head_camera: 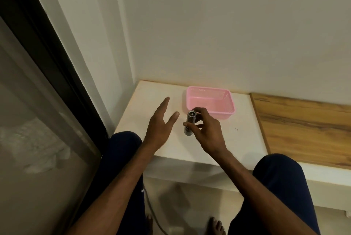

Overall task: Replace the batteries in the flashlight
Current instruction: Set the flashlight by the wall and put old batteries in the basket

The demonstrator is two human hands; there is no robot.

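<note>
The small silver flashlight (189, 123) is held just above the white tabletop (218, 139), roughly upright and tilted a little, with one round end turned up toward the camera; whether that end is the lens or an open battery tube is too small to tell. The right hand (206, 132) grasps it around the barrel, thumb across the near side and fingertips curled over the top end. The left hand (161, 122) is empty and spread, fingers extended and apart, hovering over the table just left of the flashlight without touching it. Just beyond the flashlight sits a pink plastic basket (228, 99), close to the wall; its visible floor looks bare, and no batteries, old or new, show anywhere on the table. A wooden surface (303, 126) adjoins the white top on the right, and the person's knees frame the table's near edge. Judging from this, the job appears to be either at its very start, with the flashlight just picked up and not yet opened, or near its close; the picture does not settle which, since no loose cap or cells are visible.
</note>
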